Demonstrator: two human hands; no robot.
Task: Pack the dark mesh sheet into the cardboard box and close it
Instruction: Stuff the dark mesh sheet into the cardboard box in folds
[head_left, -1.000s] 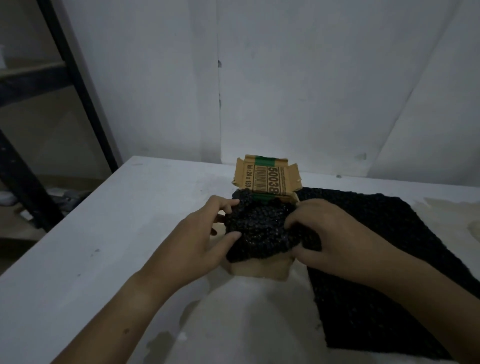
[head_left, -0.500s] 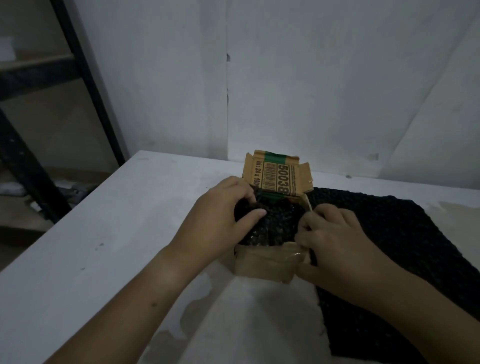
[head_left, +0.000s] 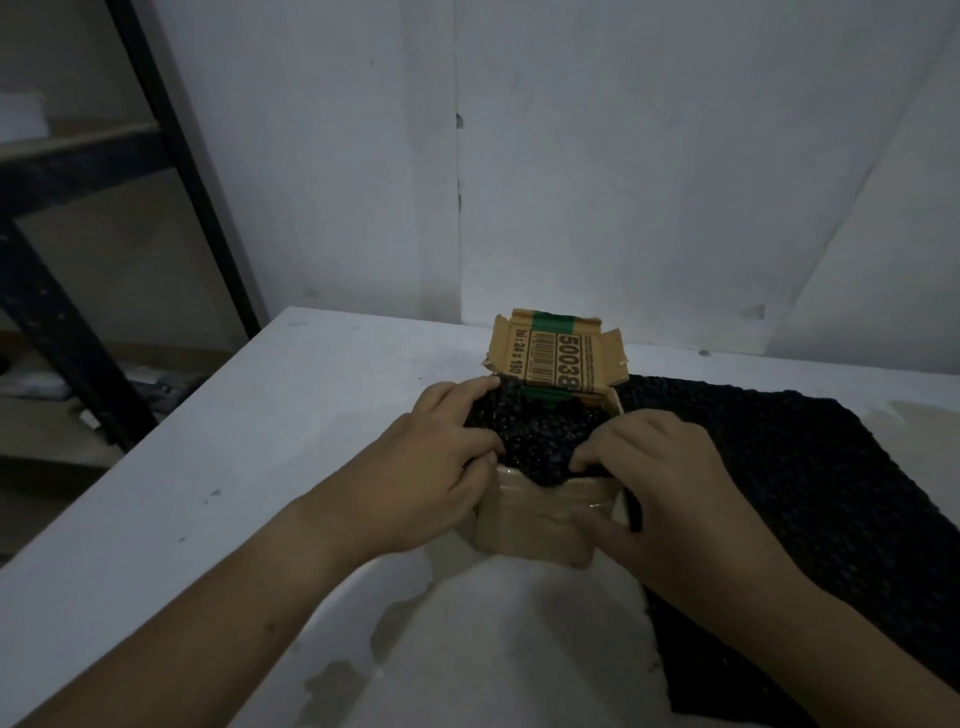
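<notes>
A small cardboard box (head_left: 530, 525) stands on the white table, its printed lid flap (head_left: 556, 358) upright at the back. A bunched dark mesh sheet (head_left: 540, 436) fills the box's opening and bulges over the front rim. My left hand (head_left: 436, 467) lies over the mesh's left side with fingers curled into it. My right hand (head_left: 660, 483) digs curled fingertips into the mesh at the front right corner, thumb against the box's front wall.
A second flat dark mesh mat (head_left: 779, 478) lies on the table (head_left: 218, 467) right of the box, under my right forearm. A white wall rises close behind. A dark metal shelf frame (head_left: 171, 156) stands off the table's left edge.
The mesh bundle has sunk lower into the box. My left hand slid further over its left side, and my right hand moved from the right rim to the front right corner.
</notes>
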